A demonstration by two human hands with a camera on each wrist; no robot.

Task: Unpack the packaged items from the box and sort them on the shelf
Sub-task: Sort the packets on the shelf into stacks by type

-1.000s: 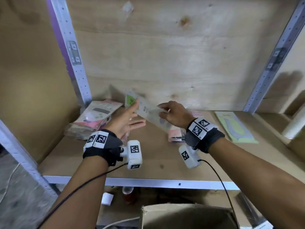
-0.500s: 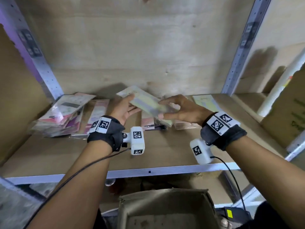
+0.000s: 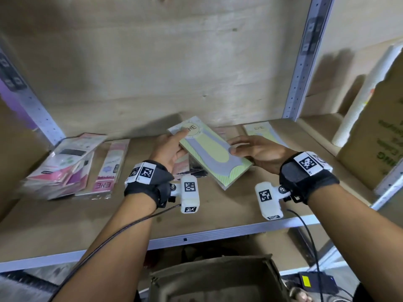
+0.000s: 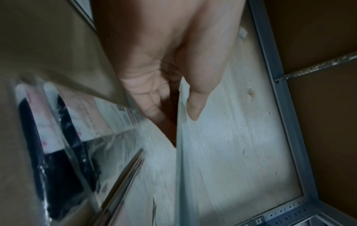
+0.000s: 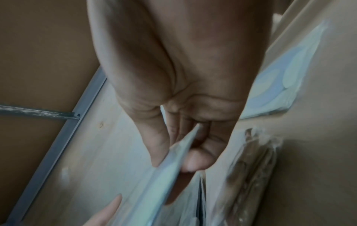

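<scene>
My left hand [image 3: 169, 149] and right hand [image 3: 259, 153] both grip one flat, pale green and grey card-backed packet marked ENE [image 3: 210, 151], the left thumb pressed on its far printed end, the right thumb and fingers pinching its near-right edge; the wrist views show the thin edge caught between thumb and fingers on each side.

Below my hands runs the wooden shelf board [image 3: 91, 216] with its pale metal front rail, and nearer me, under my forearms, sits the open brown cardboard box [image 3: 218, 277]. Left of my left hand lies a loose heap of pink and white plastic-wrapped packets [image 3: 63, 166], with a narrow pink ENE packet [image 3: 110, 168] beside it. Beyond my right hand lies a matching green packet [image 3: 260, 131], flat on the shelf.

A second ago the held packet was tilted up with its back towards me; now it is turned face up and has dropped lower, just above the shelf. I judge it has been identified and belongs with its twin to the right.
</scene>
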